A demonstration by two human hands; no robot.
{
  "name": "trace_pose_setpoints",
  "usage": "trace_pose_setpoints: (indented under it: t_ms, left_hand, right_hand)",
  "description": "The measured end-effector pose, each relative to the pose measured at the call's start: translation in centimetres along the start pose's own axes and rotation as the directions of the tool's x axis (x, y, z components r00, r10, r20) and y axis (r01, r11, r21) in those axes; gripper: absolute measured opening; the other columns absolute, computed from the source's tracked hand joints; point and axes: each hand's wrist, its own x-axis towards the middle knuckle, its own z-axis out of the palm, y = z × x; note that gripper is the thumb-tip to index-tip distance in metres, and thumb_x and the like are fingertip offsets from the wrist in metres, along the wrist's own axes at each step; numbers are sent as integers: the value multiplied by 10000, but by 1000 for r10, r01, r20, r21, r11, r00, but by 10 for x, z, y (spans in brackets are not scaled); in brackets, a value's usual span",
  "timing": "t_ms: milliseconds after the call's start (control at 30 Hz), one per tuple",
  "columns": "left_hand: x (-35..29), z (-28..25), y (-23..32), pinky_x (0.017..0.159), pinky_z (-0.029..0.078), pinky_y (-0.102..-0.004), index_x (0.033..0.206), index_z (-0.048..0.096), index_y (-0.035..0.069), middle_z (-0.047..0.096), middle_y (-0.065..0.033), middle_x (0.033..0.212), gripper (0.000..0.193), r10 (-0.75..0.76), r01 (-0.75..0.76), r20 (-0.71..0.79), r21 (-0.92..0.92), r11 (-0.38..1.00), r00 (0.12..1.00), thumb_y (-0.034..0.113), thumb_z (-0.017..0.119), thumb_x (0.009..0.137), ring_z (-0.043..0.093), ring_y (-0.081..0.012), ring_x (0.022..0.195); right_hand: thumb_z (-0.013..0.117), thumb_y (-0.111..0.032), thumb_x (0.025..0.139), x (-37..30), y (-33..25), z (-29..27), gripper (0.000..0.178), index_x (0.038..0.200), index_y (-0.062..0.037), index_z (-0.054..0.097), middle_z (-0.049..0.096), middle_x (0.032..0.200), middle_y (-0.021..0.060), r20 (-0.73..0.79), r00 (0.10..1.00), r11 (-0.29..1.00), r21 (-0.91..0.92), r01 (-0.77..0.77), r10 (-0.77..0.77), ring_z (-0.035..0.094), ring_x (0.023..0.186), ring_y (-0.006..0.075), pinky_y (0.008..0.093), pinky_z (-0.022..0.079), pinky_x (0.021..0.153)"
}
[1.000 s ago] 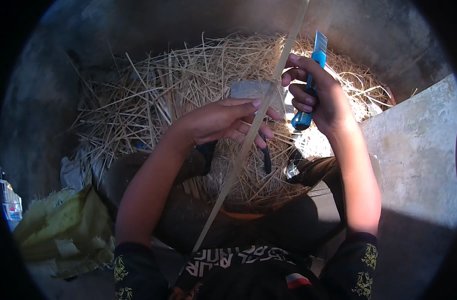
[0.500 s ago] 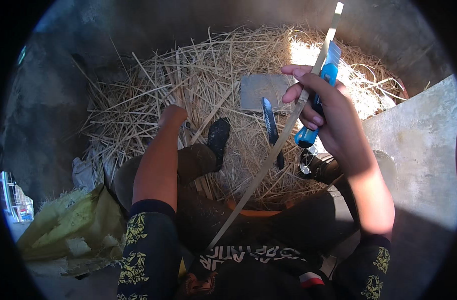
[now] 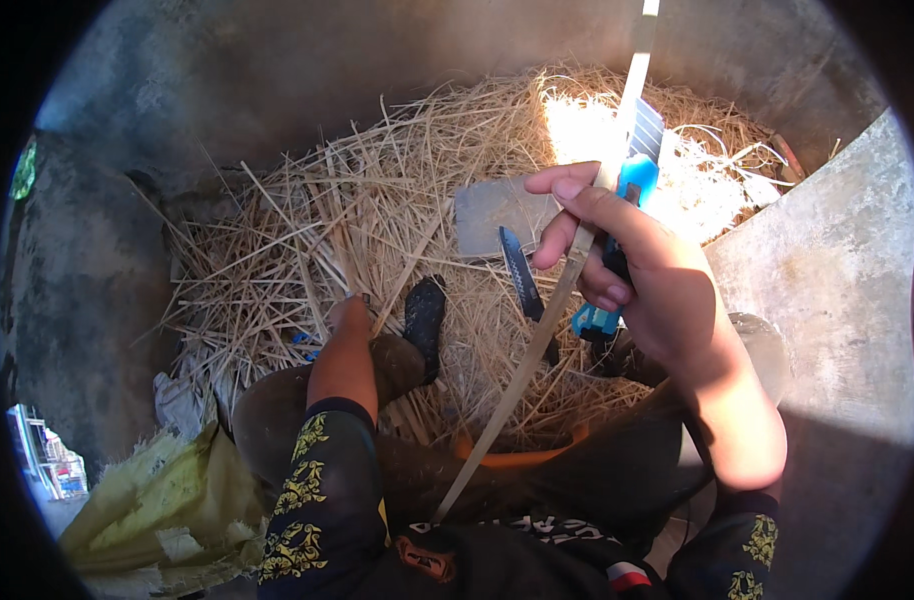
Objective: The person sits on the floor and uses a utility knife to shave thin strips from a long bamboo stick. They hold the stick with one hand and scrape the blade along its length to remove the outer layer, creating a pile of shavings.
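My right hand point(image 3: 637, 265) is raised, closed around a blue utility knife point(image 3: 639, 178) whose wide blade points up and away. The same hand also holds a long, thin pale bamboo strip point(image 3: 517, 385), pinched across the fingers; it slants from my lap up past the top edge. My left hand point(image 3: 349, 312) is low at the left, among the loose strips and straw point(image 3: 307, 250). Its fingers are mostly hidden, so what it grips, if anything, does not show. Between my feet lies a dark-bladed kitchen knife point(image 3: 520, 272), partly covered by the strip.
A flat grey board point(image 3: 477, 215) rests on the straw ahead. Concrete walls point(image 3: 827, 260) rise at the back and right. A torn yellow-green sack point(image 3: 167, 500) sits at the left near my knee. My dark-covered foot point(image 3: 425, 325) stands beside the left hand.
The view has shifted slightly. My right hand has moved a little left and lower with the knife and strip, turning the utility knife. My left hand has dropped nearer, its forearm shifting right.
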Motion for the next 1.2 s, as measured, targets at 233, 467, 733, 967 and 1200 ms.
trace_pose_setpoints:
  t_ms: [233, 467, 733, 967, 1200]
  left_hand:
    - [-71, -27, 29, 762, 543, -440, 1139, 670, 3, 684, -159, 1122, 472, 47, -48, 9, 127, 991, 999, 285, 801, 783, 681, -335, 962]
    - [81, -6, -20, 765, 529, -423, 1065, 677, 35, 684, -147, 1079, 294, 426, -422, 90, 426, 801, 900, 257, 675, 874, 673, -329, 936]
    - [-76, 32, 54, 666, 505, -418, 1064, 522, -7, 613, -173, 919, 157, 603, -633, -219, -105, 767, 767, 107, 493, 960, 645, -255, 798]
    - [-141, 80, 134, 524, 514, -305, 1201, 558, 6, 627, -143, 941, 235, 557, -339, 352, -518, 785, 753, 118, 504, 1001, 651, -180, 681]
    - [-187, 145, 156, 540, 581, -310, 1265, 568, 21, 635, -111, 1067, 283, 671, -243, 602, -639, 730, 433, 132, 514, 1010, 675, -184, 703]
  right_hand:
    - [524, -232, 975, -4, -1, -3, 315, 1186, -14, 606, 657, 758, 67, -27, 1000, 999, 41, 12, -11, 333, 456, 28, 191, 280, 439]
    - [520, -230, 978, -1, 1, 0, 312, 1189, -14, 601, 657, 766, 62, 36, 998, 997, 64, -48, 46, 330, 457, 27, 189, 281, 439]
    - [500, -239, 975, -6, -6, 5, 304, 1169, -34, 614, 652, 775, 87, -9, 1000, 1000, -4, -11, 11, 330, 464, 38, 195, 270, 446]
    - [515, -250, 949, -5, -13, 3, 302, 1131, -33, 620, 642, 730, 106, -66, 995, 996, -43, -82, 79, 327, 439, 57, 213, 274, 439]
    - [551, -240, 934, 2, -14, -3, 269, 1073, -30, 646, 634, 688, 120, -191, 957, 972, -51, -230, 217, 325, 419, 63, 213, 265, 425]
